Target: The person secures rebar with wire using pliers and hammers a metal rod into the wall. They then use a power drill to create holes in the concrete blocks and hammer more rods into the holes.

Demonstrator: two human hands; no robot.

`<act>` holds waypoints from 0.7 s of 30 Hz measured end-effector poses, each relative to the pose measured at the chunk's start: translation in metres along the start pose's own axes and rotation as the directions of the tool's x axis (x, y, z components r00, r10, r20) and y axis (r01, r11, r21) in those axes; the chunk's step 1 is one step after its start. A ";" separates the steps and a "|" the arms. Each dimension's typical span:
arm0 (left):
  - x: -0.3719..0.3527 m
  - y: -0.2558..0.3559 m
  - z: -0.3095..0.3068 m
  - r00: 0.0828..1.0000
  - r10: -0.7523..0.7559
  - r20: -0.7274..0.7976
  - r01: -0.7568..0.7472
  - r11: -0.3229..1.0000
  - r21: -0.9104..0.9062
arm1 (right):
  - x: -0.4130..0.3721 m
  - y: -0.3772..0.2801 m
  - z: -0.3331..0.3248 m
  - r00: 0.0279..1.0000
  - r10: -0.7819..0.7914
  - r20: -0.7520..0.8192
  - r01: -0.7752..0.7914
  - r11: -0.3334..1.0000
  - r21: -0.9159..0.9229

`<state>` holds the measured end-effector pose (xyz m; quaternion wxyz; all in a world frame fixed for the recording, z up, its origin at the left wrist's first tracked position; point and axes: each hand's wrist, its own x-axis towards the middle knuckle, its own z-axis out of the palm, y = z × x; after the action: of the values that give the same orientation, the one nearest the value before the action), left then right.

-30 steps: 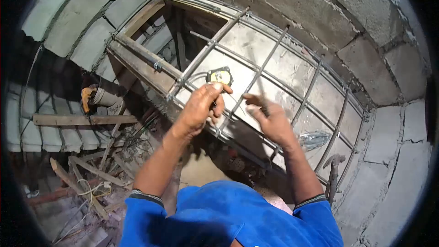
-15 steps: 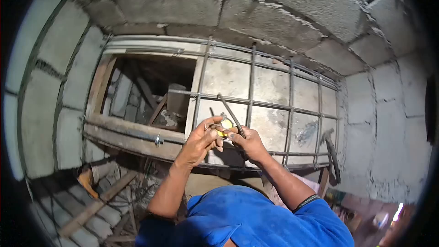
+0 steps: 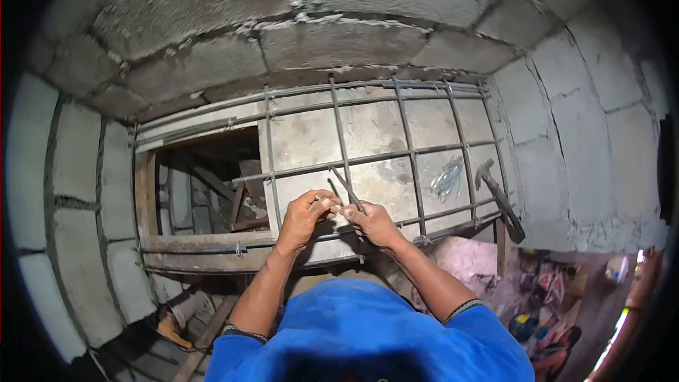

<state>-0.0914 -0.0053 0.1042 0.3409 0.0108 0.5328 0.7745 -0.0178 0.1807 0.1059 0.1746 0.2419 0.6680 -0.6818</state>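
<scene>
Both my hands meet at a crossing of the rebar grid, which lies over a grey formwork panel. My left hand pinches a thin tie wire at the bar, fingers closed. My right hand touches the left hand's fingertips and grips a slim metal rod tool that slants up and left out of the fist. Blue sleeves cover both my arms at the bottom of the view.
A hammer hangs on the grid at the right, beside a bundle of shiny wire. A dark opening with wooden planks gapes at the left. Concrete block walls close in all around. Clutter lies at the lower right.
The view has swung upward and to the right. My hands came together at the grid crossing, and the yellow tape measure seen earlier is no longer visible.
</scene>
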 end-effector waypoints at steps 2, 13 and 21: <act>0.007 -0.002 0.007 0.994 -0.063 -0.092 0.068 0.996 0.049 | 0.002 0.007 -0.004 0.996 -0.084 -0.021 0.079 0.981 -0.179; 0.032 -0.002 0.027 0.998 0.013 0.065 -0.022 0.990 0.138 | 0.007 0.005 -0.032 0.984 0.006 0.177 -0.079 0.911 0.406; 0.044 -0.013 0.007 1.000 0.018 -0.002 -0.018 0.997 0.081 | 0.022 0.005 -0.011 0.983 0.068 0.171 -0.122 0.938 0.325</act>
<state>-0.1163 0.0270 0.0815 0.3323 0.0283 0.5643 0.7552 -0.0324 0.1933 0.0892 0.2158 0.2458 0.5144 -0.7927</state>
